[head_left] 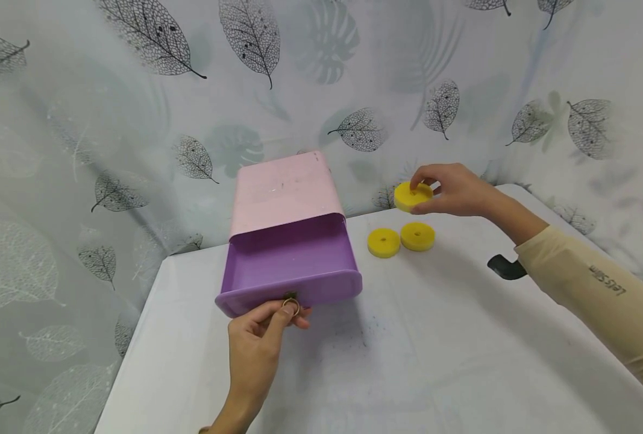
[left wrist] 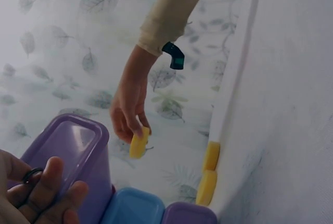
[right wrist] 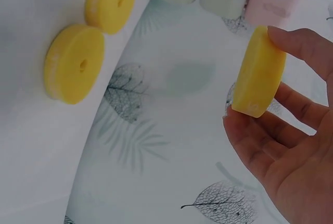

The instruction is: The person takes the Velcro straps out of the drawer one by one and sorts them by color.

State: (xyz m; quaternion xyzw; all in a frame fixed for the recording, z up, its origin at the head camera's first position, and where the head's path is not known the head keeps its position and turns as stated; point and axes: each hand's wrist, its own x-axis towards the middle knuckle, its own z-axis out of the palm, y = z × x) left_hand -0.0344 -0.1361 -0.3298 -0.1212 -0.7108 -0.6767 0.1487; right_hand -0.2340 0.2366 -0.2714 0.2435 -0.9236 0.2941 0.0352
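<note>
My left hand (head_left: 255, 346) pinches the small metal ring pull (head_left: 297, 305) on the front of a purple drawer (head_left: 326, 288). This drawer stands pulled out of a pink cabinet (head_left: 285, 190), and its bare inside shows. To the right, my right hand (head_left: 454, 190) holds a thick yellow disc (head_left: 404, 200) between thumb and fingers, raised above the table. In the right wrist view the held disc (right wrist: 258, 75) is seen nearly edge-on. Beneath it on the table lie two more yellow discs, the left one (head_left: 383, 243) and the right one (head_left: 417, 237), each with a small centre hole.
Below the pulled-out drawer, the left wrist view shows a blue drawer front (left wrist: 134, 207) and another purple drawer front (left wrist: 190, 214). A white cloth covers the table (head_left: 435, 355). Behind hangs a leaf-patterned curtain (head_left: 310, 102). A dark curved piece (head_left: 504, 268) shows beside the right sleeve.
</note>
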